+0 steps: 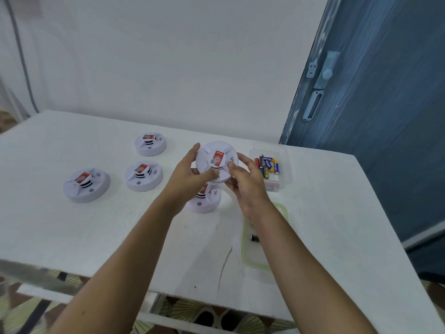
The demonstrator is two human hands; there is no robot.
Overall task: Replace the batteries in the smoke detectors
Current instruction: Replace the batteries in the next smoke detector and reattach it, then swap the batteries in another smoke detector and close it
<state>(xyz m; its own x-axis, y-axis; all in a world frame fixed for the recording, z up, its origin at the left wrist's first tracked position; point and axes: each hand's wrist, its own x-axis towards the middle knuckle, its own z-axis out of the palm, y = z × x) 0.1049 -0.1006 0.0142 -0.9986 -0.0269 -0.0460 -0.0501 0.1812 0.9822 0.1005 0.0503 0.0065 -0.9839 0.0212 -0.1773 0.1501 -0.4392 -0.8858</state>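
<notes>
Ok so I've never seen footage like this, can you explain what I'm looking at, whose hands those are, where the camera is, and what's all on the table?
There is no machine here. The single picture comes from a camera worn on a person's head, looking forward and down, so the two bare arms reaching in from the bottom are the wearer's own. The left hand and right hand together hold one round white smoke detector up above the white table. Four more detectors rest on the table: three to the left and one partly hidden under the hands. To the right, a clear plastic box holds several batteries. Nearer the person, a green-rimmed tray holds one small dark item that looks like a battery.
</notes>
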